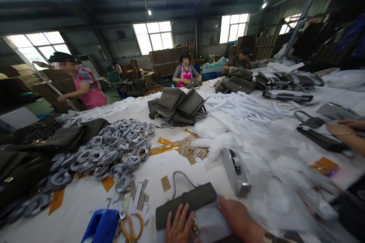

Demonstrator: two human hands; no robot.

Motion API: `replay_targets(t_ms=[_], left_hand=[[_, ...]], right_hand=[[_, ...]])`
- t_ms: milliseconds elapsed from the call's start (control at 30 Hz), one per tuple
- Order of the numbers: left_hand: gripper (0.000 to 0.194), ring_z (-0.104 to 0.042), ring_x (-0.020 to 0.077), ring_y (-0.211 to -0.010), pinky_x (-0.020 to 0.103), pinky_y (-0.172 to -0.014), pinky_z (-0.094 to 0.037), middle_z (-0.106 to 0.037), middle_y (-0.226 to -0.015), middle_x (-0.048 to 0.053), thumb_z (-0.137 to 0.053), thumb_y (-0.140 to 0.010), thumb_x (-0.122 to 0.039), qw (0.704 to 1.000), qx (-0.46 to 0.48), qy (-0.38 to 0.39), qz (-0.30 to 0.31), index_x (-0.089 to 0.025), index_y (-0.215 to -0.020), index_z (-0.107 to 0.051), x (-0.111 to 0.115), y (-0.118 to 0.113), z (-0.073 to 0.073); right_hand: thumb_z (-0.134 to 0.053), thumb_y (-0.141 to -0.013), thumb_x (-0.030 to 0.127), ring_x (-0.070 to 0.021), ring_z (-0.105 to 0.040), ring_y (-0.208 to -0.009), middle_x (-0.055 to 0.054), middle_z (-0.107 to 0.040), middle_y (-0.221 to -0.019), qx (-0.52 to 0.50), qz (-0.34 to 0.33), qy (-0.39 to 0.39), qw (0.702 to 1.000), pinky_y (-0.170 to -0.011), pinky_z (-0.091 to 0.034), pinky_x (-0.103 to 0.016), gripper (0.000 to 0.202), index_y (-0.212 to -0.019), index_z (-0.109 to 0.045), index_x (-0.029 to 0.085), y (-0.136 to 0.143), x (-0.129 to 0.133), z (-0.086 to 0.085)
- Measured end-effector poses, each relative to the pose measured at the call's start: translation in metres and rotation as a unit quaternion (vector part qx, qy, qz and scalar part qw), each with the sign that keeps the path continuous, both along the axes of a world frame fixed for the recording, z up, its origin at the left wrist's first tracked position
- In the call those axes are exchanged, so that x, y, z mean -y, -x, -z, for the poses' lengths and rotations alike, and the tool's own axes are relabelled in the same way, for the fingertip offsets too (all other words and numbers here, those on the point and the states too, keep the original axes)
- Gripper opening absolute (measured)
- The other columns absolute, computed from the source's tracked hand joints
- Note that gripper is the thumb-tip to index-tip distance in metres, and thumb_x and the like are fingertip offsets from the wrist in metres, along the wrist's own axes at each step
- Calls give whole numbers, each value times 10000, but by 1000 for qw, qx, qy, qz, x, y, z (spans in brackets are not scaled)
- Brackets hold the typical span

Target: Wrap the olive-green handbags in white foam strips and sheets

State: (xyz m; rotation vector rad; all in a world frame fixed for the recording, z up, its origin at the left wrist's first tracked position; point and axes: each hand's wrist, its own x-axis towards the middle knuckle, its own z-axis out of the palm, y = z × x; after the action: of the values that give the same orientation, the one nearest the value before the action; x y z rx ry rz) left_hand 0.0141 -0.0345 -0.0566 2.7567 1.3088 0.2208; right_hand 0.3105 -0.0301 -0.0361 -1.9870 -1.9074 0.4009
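A dark olive handbag (196,197) lies at the table's near edge, with a thin grey strap looping out behind it. Across its front rests my left hand (179,224), fingers stretched and slightly spread beside a gold-coloured clasp (195,228). A translucent white sheet (212,218) covers the lower right part of the bag. My right hand (239,216) touches the right edge of bag and sheet; its fingers are partly hidden, so their grip is unclear. Behind it stands a grey tape dispenser (236,172). Orange-handled scissors (131,228) and a blue tool (102,226) lie to the left.
Coiled grey straps (114,148) heap up at left beside dark bags (25,174). More olive bags (178,106) are stacked mid-table. White padding rolls (242,110) spread across the right. A co-worker's hand (342,133) holds a bag at far right; other people stand around the table.
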Motion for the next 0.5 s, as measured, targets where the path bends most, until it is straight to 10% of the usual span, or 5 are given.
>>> replay_targets(t_ms=[167, 333, 500], left_hand=[[915, -461, 330, -1403, 545, -1073, -446, -355, -1609, 58, -731, -782, -473, 997, -37, -74, 13, -338, -1567, -280, 2, 1, 5], [991, -447, 343, -1409, 562, -1087, -419, -322, -1624, 51, -771, -741, -457, 998, -31, -55, 1, -347, -1575, -246, 2, -4, -2], [877, -307, 335, -1499, 637, -1166, -336, -181, -1674, 2, -657, -866, -507, 998, -5, 52, -25, -390, -1581, -162, 11, -8, -25]], right_hand=[[-461, -966, 246, -319, -747, -799, -102, -760, -834, 72, -9, 79, 994, -668, -538, -380, 240, -1077, -673, 219, -6, 16, 18], [-547, -882, 162, -296, -711, -902, -124, -733, -992, 113, -52, -9, 992, -798, -548, -391, 332, -1204, -627, 179, 3, 3, -19], [-519, -942, 217, -303, -523, -1313, -149, -581, -1416, 78, -240, -142, 957, -1101, -424, -465, 412, -1345, -588, 162, 54, -15, -49]])
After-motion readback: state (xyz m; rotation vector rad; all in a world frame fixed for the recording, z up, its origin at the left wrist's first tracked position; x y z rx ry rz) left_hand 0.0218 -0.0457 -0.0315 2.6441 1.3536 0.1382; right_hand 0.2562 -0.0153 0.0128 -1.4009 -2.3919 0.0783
